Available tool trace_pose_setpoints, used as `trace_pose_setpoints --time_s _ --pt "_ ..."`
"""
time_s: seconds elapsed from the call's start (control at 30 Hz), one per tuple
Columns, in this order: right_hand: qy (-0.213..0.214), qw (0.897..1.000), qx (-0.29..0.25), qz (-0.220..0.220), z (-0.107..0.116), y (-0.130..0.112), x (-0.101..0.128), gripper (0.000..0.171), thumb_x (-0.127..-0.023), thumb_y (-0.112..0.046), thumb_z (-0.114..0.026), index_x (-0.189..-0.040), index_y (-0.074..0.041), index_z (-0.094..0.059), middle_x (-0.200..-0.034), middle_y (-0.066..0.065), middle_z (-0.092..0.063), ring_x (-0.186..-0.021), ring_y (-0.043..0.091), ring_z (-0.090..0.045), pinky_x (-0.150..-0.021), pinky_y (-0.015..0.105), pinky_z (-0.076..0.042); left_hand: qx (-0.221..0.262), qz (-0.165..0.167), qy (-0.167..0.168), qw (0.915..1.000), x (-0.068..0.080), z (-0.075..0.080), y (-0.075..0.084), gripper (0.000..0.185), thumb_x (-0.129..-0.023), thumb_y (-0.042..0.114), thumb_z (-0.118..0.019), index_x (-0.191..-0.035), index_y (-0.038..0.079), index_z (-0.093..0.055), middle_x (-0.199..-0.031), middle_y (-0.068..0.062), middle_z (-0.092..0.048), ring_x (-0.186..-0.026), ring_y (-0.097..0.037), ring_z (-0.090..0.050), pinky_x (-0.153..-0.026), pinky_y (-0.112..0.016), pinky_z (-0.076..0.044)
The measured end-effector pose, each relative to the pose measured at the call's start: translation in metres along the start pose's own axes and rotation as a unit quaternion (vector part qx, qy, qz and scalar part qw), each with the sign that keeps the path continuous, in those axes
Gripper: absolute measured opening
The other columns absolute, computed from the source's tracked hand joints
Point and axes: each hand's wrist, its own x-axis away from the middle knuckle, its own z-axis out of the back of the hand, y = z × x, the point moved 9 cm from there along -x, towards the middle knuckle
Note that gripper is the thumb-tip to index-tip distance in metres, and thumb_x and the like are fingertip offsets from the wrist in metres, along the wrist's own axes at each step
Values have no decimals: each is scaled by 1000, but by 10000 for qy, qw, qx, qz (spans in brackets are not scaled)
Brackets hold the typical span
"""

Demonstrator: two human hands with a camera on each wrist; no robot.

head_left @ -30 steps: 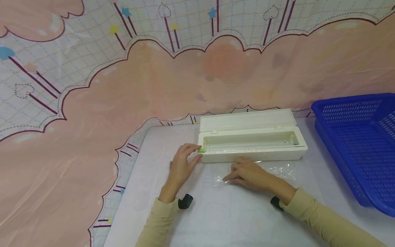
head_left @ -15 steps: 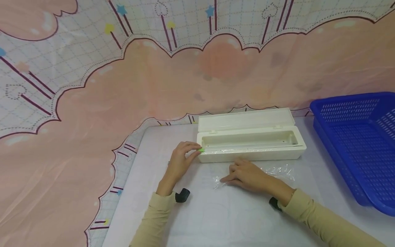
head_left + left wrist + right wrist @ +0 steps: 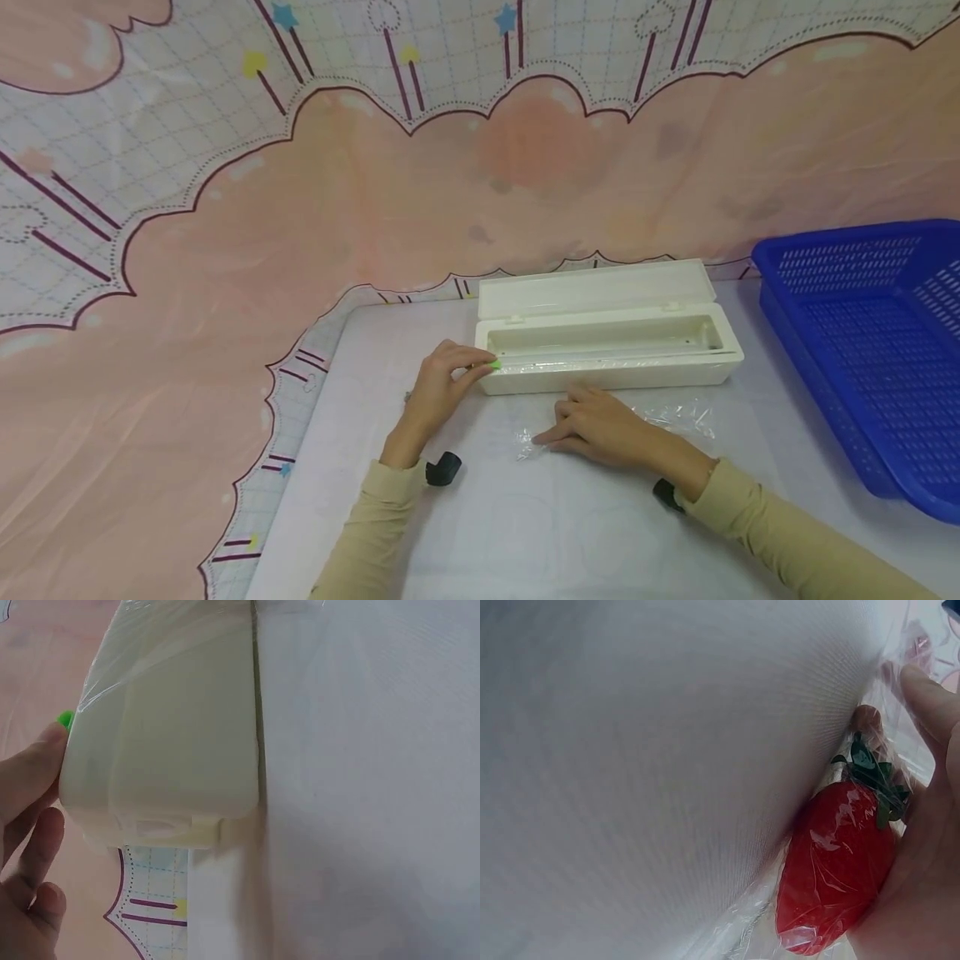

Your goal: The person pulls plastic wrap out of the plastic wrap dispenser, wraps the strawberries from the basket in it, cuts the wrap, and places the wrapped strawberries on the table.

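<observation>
Near the left end of a white cling film dispenser (image 3: pixel 600 377), my left hand (image 3: pixel 437 385) pinches a small green slide cutter (image 3: pixel 496 364) between thumb and index finger. In the left wrist view the slide cutter (image 3: pixel 65 718) peeks out beyond the fingertips at the box edge. Clear cling film (image 3: pixel 678 417) comes over the dispenser's front and lies on the table. My right hand (image 3: pixel 600 427) has its fingers curled round a red strawberry (image 3: pixel 838 862) with green leaves, covered in film. From the head view the strawberry is hidden under that hand.
The dispenser's lid (image 3: pixel 596 289) stands raised at the back, above its long hollow. A blue plastic basket (image 3: pixel 825 375) is on the right side of the white table (image 3: pixel 540 533). A patterned cloth (image 3: pixel 420 200) hangs behind.
My left fingers have closed together on the green slide cutter, and it has slid slightly right along the dispenser. My right hand stays in place over the film.
</observation>
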Motion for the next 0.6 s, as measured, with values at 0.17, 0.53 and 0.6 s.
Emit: trace_pose_setpoints --time_s 0.17,0.53,0.6 --pt "-31 10000 8 -24 -1 -1 -1 21 -94 -35 -67 -113 -37 -75 -76 -16 -52 -75 5 -34 -71 23 -36 27 -47 -208 9998 -5 -7 4 13 -88 18 -75 -98 11 -79 -87 2 -70 -79 -12 -51 -68 -25 -44" --pt "-63 10000 22 1 -1 -1 0 22 -94 -35 -66 -114 -37 -75 -77 -15 -52 -76 5 -36 -73 25 -36 291 287 -748 9964 -17 -19 3 15 -88 19 -75 -100 11 -80 -72 3 -50 -63 -12 -37 -57 -24 -34" --pt "-72 10000 25 0 -1 0 0 22 -94 -35 -66 -114 -38 -75 -77 -15 -52 -76 5 -36 -72 24 -36 211 261 -775 9964 -19 -20 3 15 -87 19 -76 -100 11 -80 -70 4 -48 -64 -12 -37 -58 -24 -33"
